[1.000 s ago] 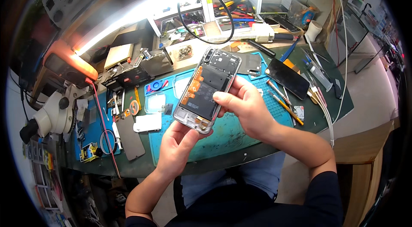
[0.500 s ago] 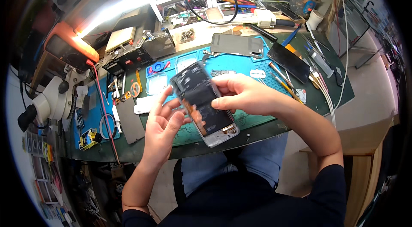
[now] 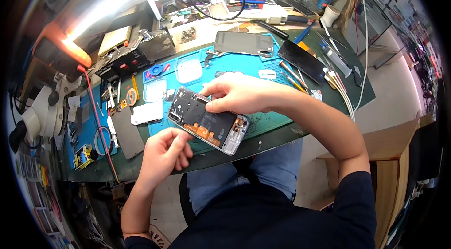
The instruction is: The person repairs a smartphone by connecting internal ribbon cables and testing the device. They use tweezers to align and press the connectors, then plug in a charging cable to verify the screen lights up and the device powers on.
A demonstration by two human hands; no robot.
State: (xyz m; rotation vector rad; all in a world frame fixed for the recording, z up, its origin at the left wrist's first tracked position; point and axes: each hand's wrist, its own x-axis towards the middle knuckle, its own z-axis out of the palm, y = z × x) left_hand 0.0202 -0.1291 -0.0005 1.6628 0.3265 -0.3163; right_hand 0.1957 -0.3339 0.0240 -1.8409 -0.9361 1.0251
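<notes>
My right hand (image 3: 230, 93) grips an opened smartphone (image 3: 210, 119) by its upper edge, thumb on top of its exposed inside. The phone's back cover is off; a black battery area, an orange-brown flex cable and dark inner plates show. It is tilted, with its camera end to the left and its lower end toward me. My left hand (image 3: 164, 152) is just left of the phone's near edge, apart from it. Its fingers are curled in with the thumb over them, and nothing shows between them.
On the blue mat (image 3: 216, 65) lie a detached phone panel (image 3: 244, 43) and clear plastic boxes (image 3: 189, 69). A black phone (image 3: 301, 61), screwdrivers (image 3: 296, 76) and tweezers are at the right. A power supply (image 3: 124, 65), orange multimeter (image 3: 61, 54) and microscope (image 3: 47, 108) stand at the left.
The phone has turned to lie more level, its camera end swinging left and down. My left hand has come off the phone, moved down and left, and curled its fingers.
</notes>
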